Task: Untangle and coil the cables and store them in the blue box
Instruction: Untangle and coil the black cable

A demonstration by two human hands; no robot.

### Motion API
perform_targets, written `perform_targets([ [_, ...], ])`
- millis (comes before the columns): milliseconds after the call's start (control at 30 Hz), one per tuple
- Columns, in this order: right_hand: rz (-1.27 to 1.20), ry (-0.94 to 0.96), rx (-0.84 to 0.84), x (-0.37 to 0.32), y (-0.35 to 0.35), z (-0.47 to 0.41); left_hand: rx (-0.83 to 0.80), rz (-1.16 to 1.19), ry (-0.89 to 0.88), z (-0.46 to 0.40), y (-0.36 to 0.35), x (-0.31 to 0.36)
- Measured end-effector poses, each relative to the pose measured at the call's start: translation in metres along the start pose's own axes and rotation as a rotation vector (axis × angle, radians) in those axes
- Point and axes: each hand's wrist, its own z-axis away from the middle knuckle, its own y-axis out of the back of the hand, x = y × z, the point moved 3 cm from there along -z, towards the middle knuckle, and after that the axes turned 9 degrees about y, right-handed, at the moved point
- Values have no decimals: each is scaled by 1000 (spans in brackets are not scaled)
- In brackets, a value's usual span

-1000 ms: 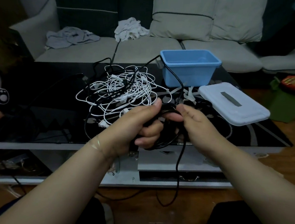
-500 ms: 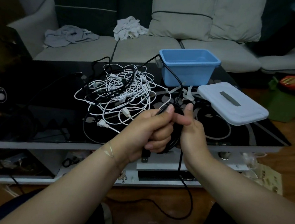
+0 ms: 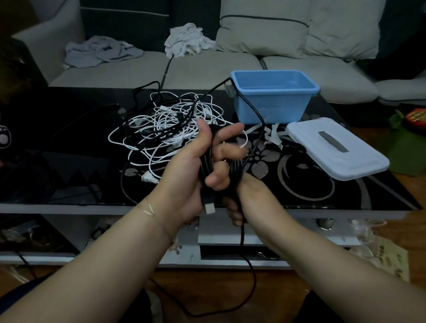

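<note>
Progress looked early: one black cable [image 3: 207, 171] was partly wound into loops gripped in the left hand [image 3: 193, 170], fingers curled round the bundle, its plug end hanging below the palm. The right hand [image 3: 236, 209] sat just under it, fingers closed on the same cable's free run, which dropped to the floor and also trailed up across the worktop [image 3: 359, 189] past the blue box [image 3: 274, 99]. That box stood open at the far edge with nothing visible inside, its white lid [image 3: 336, 149] lying beside it. Most work seemed left: a tangle of white cables [image 3: 168, 129], laced with other black leads, lay in a heap on the dark glass. Behind ran a pale sofa [image 3: 215, 68] with crumpled cloths [image 3: 186, 39] on its seat, in dim light, above a wooden floor.
</note>
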Motion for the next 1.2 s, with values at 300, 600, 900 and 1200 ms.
perform_targets([
  [300, 428, 110, -289, -1, -7, 8, 266, -223, -153, 1, 14, 6],
  [600, 894, 118, -524, -4, 3, 9, 382, -730, -300, 5, -1, -6],
  [900, 206, -203, -595, -3, -1, 23, 440, -1922, -766, -3, 2, -19],
  [1200, 1227, 258, -436, -30, 22, 18, 303, -1864, -241, -10, 18, -24],
])
